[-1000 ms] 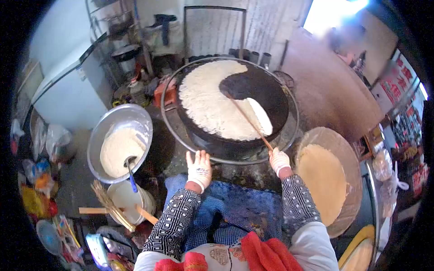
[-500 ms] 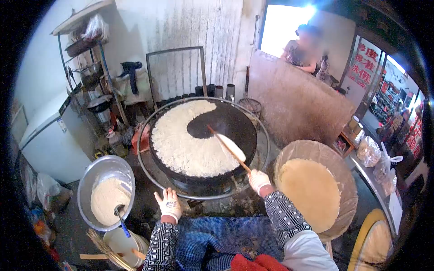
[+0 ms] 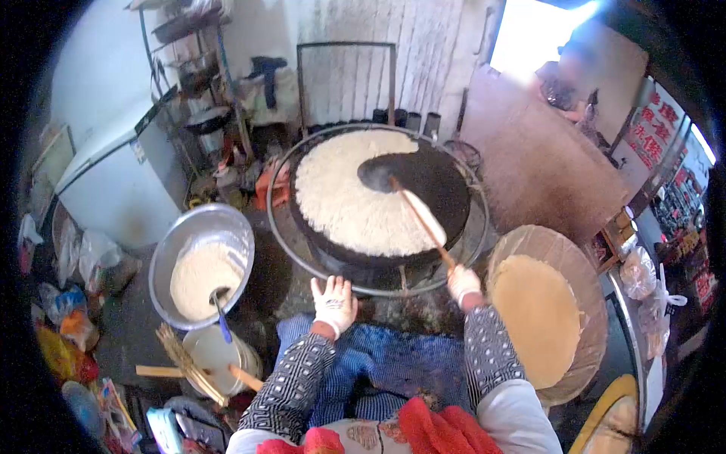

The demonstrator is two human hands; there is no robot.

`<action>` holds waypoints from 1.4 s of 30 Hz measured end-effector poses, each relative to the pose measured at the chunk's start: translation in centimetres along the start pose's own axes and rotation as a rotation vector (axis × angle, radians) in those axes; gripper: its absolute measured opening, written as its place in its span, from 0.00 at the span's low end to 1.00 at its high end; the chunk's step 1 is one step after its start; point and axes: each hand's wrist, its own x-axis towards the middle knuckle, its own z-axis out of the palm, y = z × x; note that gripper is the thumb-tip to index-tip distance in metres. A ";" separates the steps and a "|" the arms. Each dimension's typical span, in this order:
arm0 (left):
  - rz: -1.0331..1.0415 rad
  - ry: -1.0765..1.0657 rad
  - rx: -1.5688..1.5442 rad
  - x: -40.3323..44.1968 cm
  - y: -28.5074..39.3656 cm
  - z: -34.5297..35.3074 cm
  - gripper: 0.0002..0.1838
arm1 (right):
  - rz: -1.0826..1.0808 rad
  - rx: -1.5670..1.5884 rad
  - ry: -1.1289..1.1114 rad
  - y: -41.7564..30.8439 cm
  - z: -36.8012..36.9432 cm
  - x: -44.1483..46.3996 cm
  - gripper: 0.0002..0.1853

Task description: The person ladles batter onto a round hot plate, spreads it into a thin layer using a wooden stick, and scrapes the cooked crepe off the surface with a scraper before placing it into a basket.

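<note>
My right hand, in a pale glove, is closed around the wooden handle of a batter spreader. The spreader's long pale blade lies at the right edge of the batter. This white batter covers the left and front of a round black griddle in a curved sheet. Dark griddle surface shows at the centre and right, with a little steam near the middle. My left hand, also gloved, has its fingers spread near the front of the metal ring around the griddle; contact with it is unclear.
To the left, a metal bowl holds batter and a ladle. Below it stands a white bucket with a straw brush. A wide lined basket at right contains round flatbreads. Behind a partition is another person.
My view has tilted down and turned left, so the scene sits higher and further right. The spreader has barely shifted relative to the griddle; my left hand stays open near the ring.
</note>
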 end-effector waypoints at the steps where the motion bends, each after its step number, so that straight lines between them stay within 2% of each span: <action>1: -0.018 0.013 0.063 -0.4 0.1 0.8 0.31 | -0.014 -0.015 0.056 0.1 -0.3 0.6 0.18; 6: -0.020 0.017 0.141 0.5 -2.1 1.3 0.33 | -0.124 -0.063 -0.068 -2.6 -2.3 -0.5 0.17; 9: -0.001 0.084 0.153 0.3 -3.2 1.7 0.28 | -0.003 -0.090 0.047 -0.1 -0.4 0.6 0.17; 11: -0.019 0.082 0.120 0.4 -3.3 0.6 0.26 | -0.074 -0.103 0.121 -0.5 -0.4 1.4 0.16; 12: -0.074 -0.043 0.124 0.5 -3.1 -0.6 0.24 | -0.109 -0.088 0.125 -1.3 -0.7 0.9 0.16; 13: -0.086 -0.032 0.111 0.9 -3.5 -0.6 0.24 | -0.145 -0.075 0.133 -2.1 -1.1 0.6 0.16; 15: -0.109 -0.007 0.110 0.9 -4.1 -0.2 0.24 | -0.119 -0.116 -0.032 -2.9 -1.4 -0.1 0.16; 17: -0.126 -0.061 0.130 1.2 -4.7 -1.0 0.25 | 0.013 -0.009 -0.003 -0.9 -0.5 1.2 0.17; 19: -0.138 -0.073 0.134 1.2 -5.0 -0.9 0.26 | -0.006 -0.079 0.028 -0.8 -0.9 2.1 0.17; 23: -0.181 -0.150 0.169 2.0 -6.1 -1.0 0.27 | -0.175 -0.024 -0.013 -3.6 -3.1 -0.6 0.17; 24: -0.203 -0.132 0.151 2.4 -6.3 -1.6 0.25 | -0.241 -0.065 -0.039 -3.3 -1.6 -1.2 0.17; 25: -0.222 -0.125 0.128 2.3 -6.6 -2.1 0.24 | -0.192 -0.119 -0.108 -2.9 -0.7 -1.2 0.17; 27: -0.208 -0.120 0.152 2.9 -8.2 0.2 0.26 | -0.059 -0.079 -0.038 0.1 0.2 0.9 0.17; 29: -0.232 -0.148 0.145 3.3 -8.5 -0.7 0.24 | -0.038 -0.091 0.028 0.3 -0.8 2.4 0.16; 31: -0.255 -0.192 0.113 3.6 -9.1 -1.2 0.25 | -0.116 -0.149 0.086 -0.6 -1.4 2.1 0.16; 33: -0.284 -0.195 0.130 3.8 -9.5 -1.4 0.24 | -0.218 -0.096 0.044 -0.4 -1.0 0.9 0.16; 34: -0.310 -0.144 0.096 3.8 -9.9 -1.0 0.24 | -0.143 -0.233 0.007 -0.2 -0.2 0.8 0.17; 37: -0.340 -0.187 0.124 4.6 -10.8 -1.7 0.23 | 0.009 -0.185 0.012 0.1 -0.6 1.8 0.19; 41: -0.321 -0.222 0.187 4.6 -9.6 -3.8 0.22 | -0.176 0.065 0.064 -3.0 -1.8 -0.8 0.17; 42: -0.264 -0.125 0.122 4.0 -7.5 -3.9 0.20 | -0.250 -0.071 0.027 -3.7 -1.8 -1.9 0.15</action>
